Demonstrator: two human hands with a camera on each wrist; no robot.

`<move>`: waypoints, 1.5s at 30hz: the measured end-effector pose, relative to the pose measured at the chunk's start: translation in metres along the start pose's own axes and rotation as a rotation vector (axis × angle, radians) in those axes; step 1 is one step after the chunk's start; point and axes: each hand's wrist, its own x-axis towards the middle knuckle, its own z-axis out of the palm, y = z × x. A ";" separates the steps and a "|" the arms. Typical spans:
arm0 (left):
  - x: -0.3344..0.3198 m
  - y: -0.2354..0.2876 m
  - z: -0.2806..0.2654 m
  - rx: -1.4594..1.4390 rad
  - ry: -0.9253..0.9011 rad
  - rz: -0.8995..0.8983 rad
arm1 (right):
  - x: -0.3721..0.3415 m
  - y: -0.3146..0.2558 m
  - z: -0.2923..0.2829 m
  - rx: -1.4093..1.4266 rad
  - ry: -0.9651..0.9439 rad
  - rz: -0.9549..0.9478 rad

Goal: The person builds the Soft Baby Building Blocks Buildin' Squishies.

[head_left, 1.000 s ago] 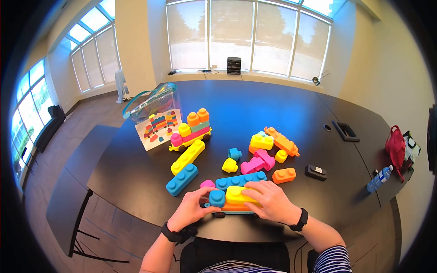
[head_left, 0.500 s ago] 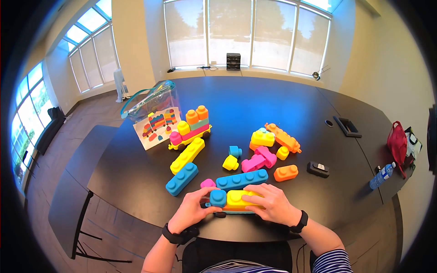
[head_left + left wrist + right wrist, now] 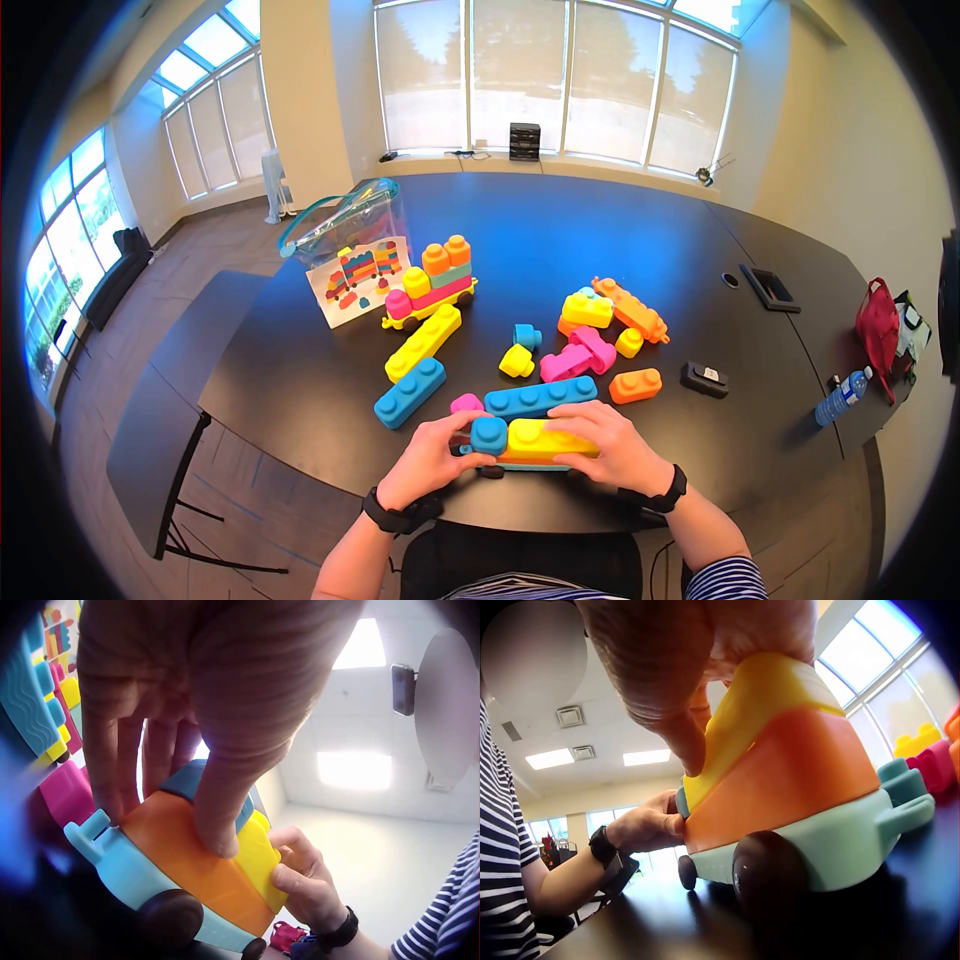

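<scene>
A light-blue wheeled base (image 3: 840,832) carries a long orange block (image 3: 180,840), with a small blue block (image 3: 489,435) and a longer yellow block (image 3: 540,439) side by side on top. My left hand (image 3: 430,462) pinches the blue block's end between thumb and fingers; in the left wrist view its thumb lies against the orange and blue blocks. With fingers over the far side and thumb on the near side, my right hand (image 3: 620,455) grips the yellow block. The wheels (image 3: 765,870) stand on or just above the table.
Just beyond lie a long blue block (image 3: 541,397) and a pink block (image 3: 467,403). Farther off are a built wagon (image 3: 432,292), a clear bag (image 3: 350,220) with a picture card, yellow, pink and orange blocks, and a black case (image 3: 705,379). A bottle (image 3: 843,397) stands far right.
The head view has shifted slightly. Both hands keep their hold on the stacked blocks, and my right fingers lie a little differently over the yellow block.
</scene>
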 end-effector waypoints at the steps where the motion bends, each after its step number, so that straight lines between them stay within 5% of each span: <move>1: 0.000 0.000 -0.001 0.003 -0.001 -0.003 | -0.001 0.001 -0.002 0.045 0.020 0.029; 7: 0.000 0.000 0.000 -0.008 -0.022 -0.070 | -0.028 0.011 -0.008 0.156 -0.020 0.329; 16: 0.000 0.007 0.007 0.044 0.026 0.000 | -0.030 0.018 -0.011 0.209 -0.030 0.339; 19: 0.001 0.006 0.005 0.010 0.016 -0.001 | -0.024 0.017 -0.031 0.288 -0.176 0.360; 22: 0.000 0.002 0.003 0.014 0.012 -0.011 | -0.024 0.046 -0.045 0.345 -0.061 0.425; 26: 0.000 0.000 0.000 0.005 0.002 -0.031 | 0.012 0.074 -0.066 -0.058 0.054 0.433; 29: 0.001 -0.001 0.001 0.002 -0.006 -0.030 | 0.029 0.123 -0.054 -0.277 -0.052 0.497; 32: 0.000 0.000 -0.001 -0.005 -0.010 -0.028 | 0.053 0.148 -0.046 -0.201 -0.348 0.760; 40: 0.000 0.000 -0.001 0.001 -0.024 -0.045 | 0.060 0.163 -0.033 -0.130 -0.385 0.694; 43: 0.000 0.000 -0.001 -0.004 -0.029 -0.051 | 0.059 0.150 -0.035 -0.184 -0.287 0.594; 45: 0.000 0.002 -0.002 0.002 -0.028 -0.054 | 0.064 0.126 -0.044 -0.124 -0.051 0.491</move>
